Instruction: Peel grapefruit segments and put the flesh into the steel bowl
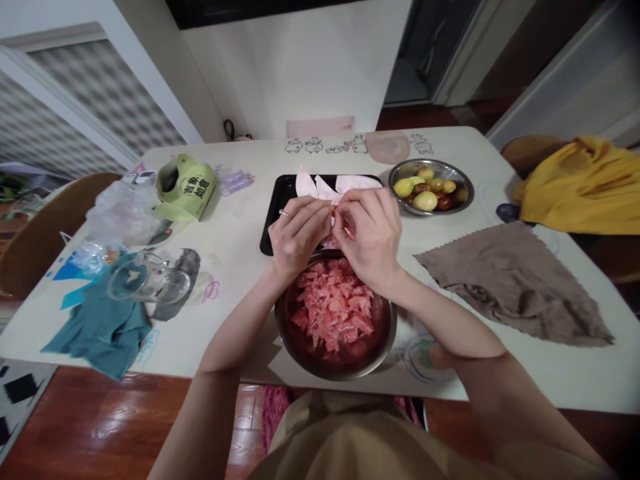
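Observation:
My left hand, with a ring on one finger, and my right hand meet above the far rim of a steel bowl. Their fingertips pinch together on a piece of red pomelo, mostly hidden by the fingers. Torn red pomelo flesh is heaped in the bowl below. Just beyond the hands, a black tray bears pale pink pieces of pomelo peel.
A steel bowl of small yellow and brown fruit stands at the back right, near a brown cloth. On the left are a glass jug, a teal cloth, a plastic bag and a green paper container.

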Motion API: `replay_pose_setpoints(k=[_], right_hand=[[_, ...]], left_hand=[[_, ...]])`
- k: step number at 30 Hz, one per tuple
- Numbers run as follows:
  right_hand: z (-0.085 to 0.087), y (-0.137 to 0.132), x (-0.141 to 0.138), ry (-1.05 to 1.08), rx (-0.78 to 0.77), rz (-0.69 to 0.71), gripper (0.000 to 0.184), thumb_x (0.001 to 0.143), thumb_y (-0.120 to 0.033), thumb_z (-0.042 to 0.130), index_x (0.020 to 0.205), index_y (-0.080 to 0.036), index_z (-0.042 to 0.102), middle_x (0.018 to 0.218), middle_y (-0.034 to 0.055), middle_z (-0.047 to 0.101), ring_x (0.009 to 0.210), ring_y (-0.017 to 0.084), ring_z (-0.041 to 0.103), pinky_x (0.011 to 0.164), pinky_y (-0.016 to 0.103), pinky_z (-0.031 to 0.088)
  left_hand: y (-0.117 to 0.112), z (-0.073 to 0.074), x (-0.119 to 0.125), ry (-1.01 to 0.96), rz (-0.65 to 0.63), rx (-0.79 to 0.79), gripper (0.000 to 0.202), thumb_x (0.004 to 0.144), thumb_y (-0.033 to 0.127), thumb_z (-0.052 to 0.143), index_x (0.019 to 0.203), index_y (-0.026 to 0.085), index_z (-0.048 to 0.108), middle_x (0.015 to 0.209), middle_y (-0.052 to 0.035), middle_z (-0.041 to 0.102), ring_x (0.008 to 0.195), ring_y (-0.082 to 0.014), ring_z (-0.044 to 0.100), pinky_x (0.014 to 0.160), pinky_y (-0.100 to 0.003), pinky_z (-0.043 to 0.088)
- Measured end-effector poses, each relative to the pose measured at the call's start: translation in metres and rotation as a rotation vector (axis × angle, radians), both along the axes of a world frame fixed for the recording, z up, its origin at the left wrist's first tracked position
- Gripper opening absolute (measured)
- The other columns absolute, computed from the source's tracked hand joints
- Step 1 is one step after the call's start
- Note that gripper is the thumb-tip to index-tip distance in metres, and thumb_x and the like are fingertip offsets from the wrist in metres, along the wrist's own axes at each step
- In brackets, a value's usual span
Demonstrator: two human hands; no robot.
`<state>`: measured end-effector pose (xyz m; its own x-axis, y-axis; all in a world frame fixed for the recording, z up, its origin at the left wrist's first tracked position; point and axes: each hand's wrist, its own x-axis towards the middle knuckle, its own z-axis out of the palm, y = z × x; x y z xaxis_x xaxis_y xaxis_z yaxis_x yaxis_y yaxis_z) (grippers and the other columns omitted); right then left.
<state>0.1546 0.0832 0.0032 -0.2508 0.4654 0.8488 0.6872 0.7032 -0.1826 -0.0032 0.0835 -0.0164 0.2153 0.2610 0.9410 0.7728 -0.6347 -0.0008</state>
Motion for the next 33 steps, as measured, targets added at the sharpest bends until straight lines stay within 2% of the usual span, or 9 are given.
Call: replay_pose_setpoints(k=[6, 14, 20, 24, 29, 33], right_hand=[[-0.003, 0.002, -0.002, -0.039, -0.062, -0.045, 0.014, 0.099, -0.019, 0.05, 0.093, -0.021, 0.062, 0.102, 0.0079, 0.071, 0.096, 0.024, 0.057, 0.086, 0.041, 0.042], [-0.005, 0.002, -0.004, -0.028, 0.038, -0.085, 0.011, 0.098, -0.019, 0.053, 0.09, -0.021, 0.061, 0.099, 0.0068, 0.073, 0.09, 0.022, 0.061, 0.083, 0.038, 0.044], [-0.007, 0.002, -0.006, 0.031, 0.144, -0.046, 0.007, 0.095, -0.015, 0.057, 0.094, -0.02, 0.061, 0.099, 0.006, 0.075, 0.092, 0.019, 0.068, 0.084, 0.035, 0.047], [-0.004, 0.002, -0.005, 0.056, 0.153, -0.03, 0.008, 0.094, -0.014, 0.058, 0.094, -0.022, 0.061, 0.099, 0.0049, 0.076, 0.091, 0.017, 0.069, 0.083, 0.034, 0.047], [0.0, 0.001, -0.002, 0.115, 0.086, -0.001, 0.009, 0.095, -0.015, 0.057, 0.092, -0.022, 0.062, 0.098, 0.0044, 0.075, 0.091, 0.017, 0.07, 0.086, 0.035, 0.047], [0.002, 0.001, 0.0, 0.102, 0.04, -0.026, 0.008, 0.095, -0.017, 0.057, 0.091, -0.022, 0.062, 0.098, 0.0038, 0.075, 0.093, 0.018, 0.07, 0.085, 0.035, 0.046]], left_hand=[[0.006, -0.007, 0.003, -0.066, -0.01, -0.069, 0.009, 0.096, 0.016, 0.064, 0.098, 0.02, 0.072, 0.096, -0.002, 0.079, 0.092, -0.0159, 0.075, 0.085, -0.033, 0.063], [0.007, -0.014, 0.0, -0.126, -0.12, -0.064, 0.015, 0.095, 0.012, 0.064, 0.107, 0.019, 0.07, 0.105, -0.0042, 0.078, 0.103, -0.0163, 0.074, 0.093, -0.033, 0.062], [0.001, -0.004, 0.002, -0.162, -0.171, -0.019, 0.019, 0.093, 0.007, 0.065, 0.109, 0.017, 0.07, 0.106, -0.0058, 0.078, 0.104, -0.0163, 0.075, 0.093, -0.032, 0.063], [-0.001, 0.004, 0.004, -0.227, -0.185, -0.037, 0.014, 0.095, 0.012, 0.065, 0.106, 0.019, 0.07, 0.104, -0.0039, 0.078, 0.104, -0.0173, 0.076, 0.093, -0.035, 0.064], [0.0, 0.012, -0.003, -0.301, -0.094, -0.018, 0.015, 0.098, 0.016, 0.06, 0.107, 0.021, 0.07, 0.105, -0.0036, 0.078, 0.106, -0.0191, 0.076, 0.091, -0.038, 0.065], [-0.002, 0.018, -0.004, -0.194, -0.023, 0.105, 0.012, 0.095, 0.016, 0.066, 0.104, 0.023, 0.07, 0.1, -0.0027, 0.078, 0.104, -0.0212, 0.075, 0.092, -0.042, 0.064]])
